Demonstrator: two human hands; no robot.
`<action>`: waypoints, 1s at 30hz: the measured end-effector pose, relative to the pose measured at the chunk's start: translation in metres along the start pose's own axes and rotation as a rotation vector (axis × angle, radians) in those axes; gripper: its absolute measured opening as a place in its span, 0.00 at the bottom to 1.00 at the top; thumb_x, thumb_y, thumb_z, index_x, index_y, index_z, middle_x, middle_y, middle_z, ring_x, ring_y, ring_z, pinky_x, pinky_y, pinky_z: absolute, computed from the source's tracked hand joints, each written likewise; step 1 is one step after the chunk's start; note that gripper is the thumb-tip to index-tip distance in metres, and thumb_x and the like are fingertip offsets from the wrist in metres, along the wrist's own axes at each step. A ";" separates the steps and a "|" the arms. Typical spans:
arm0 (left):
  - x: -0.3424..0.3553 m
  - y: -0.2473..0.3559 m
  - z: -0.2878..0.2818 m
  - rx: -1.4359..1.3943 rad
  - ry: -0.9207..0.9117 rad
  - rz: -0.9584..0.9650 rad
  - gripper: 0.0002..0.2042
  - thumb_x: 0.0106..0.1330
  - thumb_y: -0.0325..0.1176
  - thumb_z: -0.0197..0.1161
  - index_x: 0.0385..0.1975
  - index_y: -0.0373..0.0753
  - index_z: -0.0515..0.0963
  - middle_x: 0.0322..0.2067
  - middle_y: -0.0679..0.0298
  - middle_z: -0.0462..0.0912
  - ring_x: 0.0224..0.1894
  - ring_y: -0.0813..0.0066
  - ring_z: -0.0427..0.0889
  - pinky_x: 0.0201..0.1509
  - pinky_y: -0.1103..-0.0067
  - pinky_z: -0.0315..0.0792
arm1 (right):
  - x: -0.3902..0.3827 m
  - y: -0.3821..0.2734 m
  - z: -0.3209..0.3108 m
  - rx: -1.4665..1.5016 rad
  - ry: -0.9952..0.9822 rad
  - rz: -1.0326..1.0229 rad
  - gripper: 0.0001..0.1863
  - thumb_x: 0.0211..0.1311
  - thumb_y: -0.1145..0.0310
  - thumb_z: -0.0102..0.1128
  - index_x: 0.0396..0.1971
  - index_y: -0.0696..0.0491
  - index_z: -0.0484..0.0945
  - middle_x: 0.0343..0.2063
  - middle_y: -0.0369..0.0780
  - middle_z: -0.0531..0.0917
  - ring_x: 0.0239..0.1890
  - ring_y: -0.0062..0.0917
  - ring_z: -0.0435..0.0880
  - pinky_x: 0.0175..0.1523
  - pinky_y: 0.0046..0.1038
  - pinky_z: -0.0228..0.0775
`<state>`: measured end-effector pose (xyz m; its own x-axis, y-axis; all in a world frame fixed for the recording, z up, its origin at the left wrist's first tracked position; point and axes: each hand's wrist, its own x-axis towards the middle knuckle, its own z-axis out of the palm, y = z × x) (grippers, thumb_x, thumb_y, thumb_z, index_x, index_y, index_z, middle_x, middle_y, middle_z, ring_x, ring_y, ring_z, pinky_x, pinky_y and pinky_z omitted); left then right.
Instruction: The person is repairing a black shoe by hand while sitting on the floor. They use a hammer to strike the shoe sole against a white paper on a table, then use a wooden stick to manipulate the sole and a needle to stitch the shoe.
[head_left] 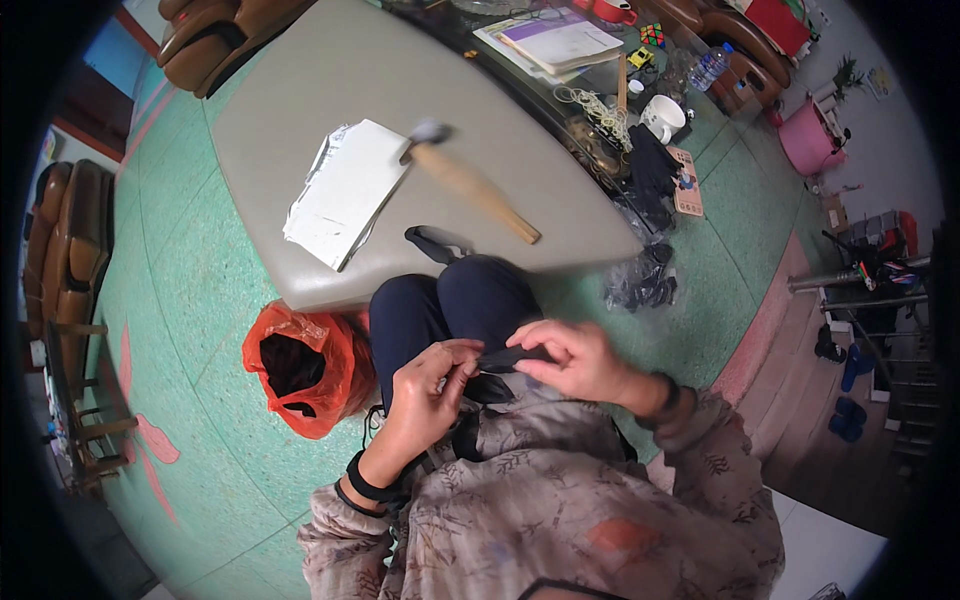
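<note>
Head view shows my left hand (432, 385) and right hand (575, 360) both pinching a small black strip (505, 358) over my knees, beside the orange bag (315, 375), with the hammer (470, 182) lying on the grey table (300, 90).

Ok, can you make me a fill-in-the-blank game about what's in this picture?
1. Both hands pinch a small ____ strip over the lap.
2. The hammer lies on the grey table beside a sheet of ____ paper.
3. The plastic bag on the floor by the knees is ____.
4. Past the hammer, a white ____ stands on the dark table.

Missing words: black; white; orange; mug
</note>
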<state>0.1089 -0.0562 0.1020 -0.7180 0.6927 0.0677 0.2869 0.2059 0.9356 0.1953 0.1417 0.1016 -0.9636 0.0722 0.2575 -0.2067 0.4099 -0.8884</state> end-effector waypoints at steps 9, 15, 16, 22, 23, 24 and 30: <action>-0.001 -0.001 0.001 0.037 0.079 0.032 0.03 0.58 0.20 0.59 0.31 0.31 0.77 0.35 0.58 0.82 0.32 0.72 0.80 0.35 0.82 0.73 | 0.001 0.003 0.005 0.172 -0.033 0.139 0.08 0.51 0.79 0.64 0.26 0.59 0.71 0.34 0.37 0.80 0.18 0.11 0.67 0.22 0.16 0.61; 0.004 -0.003 0.002 0.039 0.054 0.088 0.05 0.58 0.21 0.60 0.34 0.32 0.78 0.33 0.58 0.82 0.31 0.69 0.79 0.36 0.80 0.72 | 0.004 0.008 0.006 0.059 -0.004 0.028 0.08 0.52 0.78 0.62 0.24 0.58 0.70 0.33 0.39 0.79 0.26 0.23 0.78 0.28 0.22 0.69; 0.004 -0.004 0.002 0.047 0.054 0.076 0.05 0.58 0.21 0.60 0.33 0.32 0.78 0.33 0.58 0.82 0.31 0.69 0.79 0.36 0.80 0.72 | 0.006 0.008 0.009 0.033 0.012 -0.018 0.08 0.51 0.79 0.61 0.24 0.58 0.69 0.32 0.39 0.79 0.26 0.25 0.78 0.28 0.23 0.69; 0.004 0.000 0.006 0.088 0.088 -0.039 0.04 0.58 0.22 0.61 0.32 0.32 0.79 0.30 0.60 0.80 0.31 0.71 0.78 0.37 0.80 0.71 | 0.006 0.005 0.012 -0.030 0.037 -0.006 0.09 0.51 0.80 0.61 0.22 0.57 0.68 0.30 0.40 0.80 0.25 0.27 0.78 0.29 0.24 0.70; 0.005 0.001 0.006 0.070 0.089 -0.067 0.04 0.58 0.23 0.61 0.31 0.32 0.79 0.29 0.60 0.80 0.32 0.71 0.78 0.37 0.80 0.71 | 0.005 0.005 0.013 -0.021 0.040 0.011 0.09 0.51 0.80 0.61 0.22 0.57 0.68 0.30 0.40 0.80 0.24 0.27 0.78 0.29 0.24 0.70; 0.005 0.001 0.006 0.053 0.089 -0.094 0.04 0.58 0.23 0.61 0.31 0.32 0.80 0.29 0.61 0.79 0.32 0.71 0.78 0.37 0.80 0.71 | 0.006 0.003 0.013 -0.002 0.029 0.035 0.09 0.51 0.80 0.61 0.22 0.57 0.68 0.30 0.40 0.80 0.24 0.27 0.78 0.28 0.23 0.70; 0.007 -0.009 0.006 -0.060 0.092 -0.027 0.06 0.56 0.24 0.64 0.33 0.34 0.81 0.28 0.60 0.80 0.32 0.68 0.78 0.36 0.79 0.71 | 0.003 -0.001 0.015 0.090 0.011 0.146 0.06 0.52 0.80 0.61 0.25 0.60 0.71 0.33 0.40 0.80 0.24 0.20 0.77 0.29 0.21 0.69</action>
<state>0.1054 -0.0487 0.0921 -0.7812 0.6203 0.0711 0.2303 0.1804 0.9563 0.1903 0.1278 0.0977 -0.9827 0.1346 0.1270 -0.0799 0.3109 -0.9471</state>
